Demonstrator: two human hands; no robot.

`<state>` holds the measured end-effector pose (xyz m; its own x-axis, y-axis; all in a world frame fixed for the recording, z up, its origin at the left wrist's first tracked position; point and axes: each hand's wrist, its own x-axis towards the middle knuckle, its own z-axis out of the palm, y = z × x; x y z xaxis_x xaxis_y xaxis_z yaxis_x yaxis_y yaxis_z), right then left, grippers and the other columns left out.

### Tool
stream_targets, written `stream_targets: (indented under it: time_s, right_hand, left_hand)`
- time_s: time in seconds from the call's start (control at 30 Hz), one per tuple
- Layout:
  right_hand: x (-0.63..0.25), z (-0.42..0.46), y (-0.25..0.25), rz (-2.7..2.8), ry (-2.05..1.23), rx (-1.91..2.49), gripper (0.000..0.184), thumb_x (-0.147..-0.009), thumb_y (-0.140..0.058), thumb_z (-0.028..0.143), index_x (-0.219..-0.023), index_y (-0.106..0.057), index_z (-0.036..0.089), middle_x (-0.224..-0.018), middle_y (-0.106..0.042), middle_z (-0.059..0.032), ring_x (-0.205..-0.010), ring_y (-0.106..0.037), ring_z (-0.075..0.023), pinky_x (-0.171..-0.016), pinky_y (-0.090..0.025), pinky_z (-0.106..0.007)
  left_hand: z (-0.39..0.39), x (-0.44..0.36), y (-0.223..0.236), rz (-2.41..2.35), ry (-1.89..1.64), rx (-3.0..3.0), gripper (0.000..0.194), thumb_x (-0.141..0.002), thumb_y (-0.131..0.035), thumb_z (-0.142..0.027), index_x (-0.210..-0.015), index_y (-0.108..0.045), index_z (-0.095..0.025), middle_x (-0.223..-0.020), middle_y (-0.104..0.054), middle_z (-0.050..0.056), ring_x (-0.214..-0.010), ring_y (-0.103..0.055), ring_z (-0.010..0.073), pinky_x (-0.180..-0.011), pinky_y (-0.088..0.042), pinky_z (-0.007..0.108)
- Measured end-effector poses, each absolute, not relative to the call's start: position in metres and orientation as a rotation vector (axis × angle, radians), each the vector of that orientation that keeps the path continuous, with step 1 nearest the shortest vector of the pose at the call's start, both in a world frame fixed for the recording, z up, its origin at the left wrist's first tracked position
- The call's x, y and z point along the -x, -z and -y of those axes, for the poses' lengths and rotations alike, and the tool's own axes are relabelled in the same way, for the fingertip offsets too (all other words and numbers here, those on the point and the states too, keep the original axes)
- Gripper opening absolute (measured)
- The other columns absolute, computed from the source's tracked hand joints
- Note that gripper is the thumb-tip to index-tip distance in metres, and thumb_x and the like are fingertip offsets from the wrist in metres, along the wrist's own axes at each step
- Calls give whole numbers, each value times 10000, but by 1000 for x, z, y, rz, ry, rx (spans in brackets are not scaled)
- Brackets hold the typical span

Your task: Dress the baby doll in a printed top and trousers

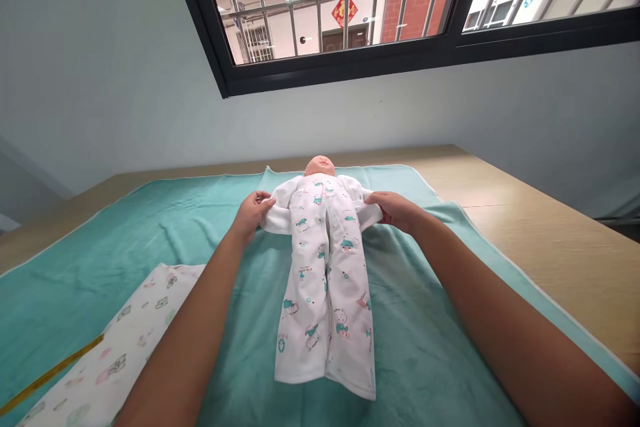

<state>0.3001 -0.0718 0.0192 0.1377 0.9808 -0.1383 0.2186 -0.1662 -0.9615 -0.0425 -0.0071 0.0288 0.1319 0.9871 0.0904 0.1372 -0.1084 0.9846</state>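
Note:
A baby doll (320, 165) lies on its back, its head toward the wall. White baby pajamas (311, 267) with teal and pink animal prints cover its body, the legs stretched toward me and a slit running down the middle. At the left side, my left hand (253, 212) pinches the cuff of one sleeve. My right hand (395, 209) grips the opposite sleeve near its end. Both sleeves are held out to the sides. The doll's own hands and feet are hidden in the cloth.
A teal blanket (200, 213) covers much of the wooden table (545, 240). To the left lies a folded white printed cloth (145, 313), partly behind my forearm, with a yellow strip (53, 373) beside it. A dark-framed window (340, 67) sits in the wall beyond.

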Motion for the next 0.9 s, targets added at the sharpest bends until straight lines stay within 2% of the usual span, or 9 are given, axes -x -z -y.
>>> stream_targets:
  time_s: [0.1,0.23,0.33,0.43,0.53,0.6,0.77,0.9]
  right_hand:
    - [-300,77,-30,1034,-1268,1250,193,-674,-687,317,-723,-539,204,-695,-548,-1,-613,-508,-142,-544,-464,-278]
    - [-301,81,-36,1018,-1292,1071,344,-645,-718,291,-669,-382,224,-627,-403,55,-540,-403,-104,-486,-366,-238]
    - [-303,83,-40,1042,-1243,1067,274,-625,-686,272,-750,-447,229,-680,-495,35,-570,-473,-133,-528,-395,-266]
    - [-304,88,-47,1025,-1247,1041,283,-619,-640,247,-876,-524,234,-936,-658,-27,-757,-617,-214,-639,-480,-331]
    - [-303,93,-58,1002,-1317,961,325,-624,-618,216,-938,-536,230,-1230,-657,-78,-991,-648,-296,-727,-519,-387]
    - [-298,96,-65,1036,-1333,957,354,-619,-615,200,-966,-545,220,-1321,-625,-101,-1036,-640,-324,-717,-527,-402]
    - [-272,97,-71,1157,-1261,930,342,-640,-650,209,-979,-607,220,-1362,-607,-76,-1035,-636,-291,-698,-530,-362]
    - [-244,100,-73,1384,-1272,933,327,-702,-704,256,-1027,-675,230,-1242,-663,-48,-953,-640,-217,-686,-512,-302]
  left_hand:
    - [9,45,-40,-1071,-1251,-1341,434,-631,-771,-415,-937,-546,-205,-841,-569,-19,-619,-524,108,-514,-416,212]
    - [17,42,-57,-947,-1338,-1313,366,-619,-800,-325,-882,-579,-199,-838,-548,-19,-635,-506,99,-515,-424,200]
    - [22,37,-68,-926,-1320,-1317,350,-624,-803,-303,-887,-595,-205,-838,-541,-15,-646,-514,105,-514,-433,201]
    - [27,33,-78,-904,-1277,-1320,354,-630,-805,-289,-916,-612,-209,-871,-546,-4,-675,-536,115,-533,-454,212]
    - [31,29,-85,-922,-1276,-1296,343,-637,-802,-278,-920,-624,-202,-875,-542,-2,-674,-540,114,-535,-455,220]
    - [35,23,-89,-956,-1304,-1305,321,-655,-789,-276,-920,-628,-192,-851,-540,-1,-665,-539,112,-536,-451,221]
    - [55,-9,-82,-1037,-1268,-1650,221,-722,-722,-270,-918,-645,-202,-851,-592,6,-671,-562,127,-539,-433,227]
    - [75,-42,-61,-986,-1113,-2059,85,-783,-615,-183,-837,-669,-221,-753,-642,4,-655,-566,154,-612,-444,285]
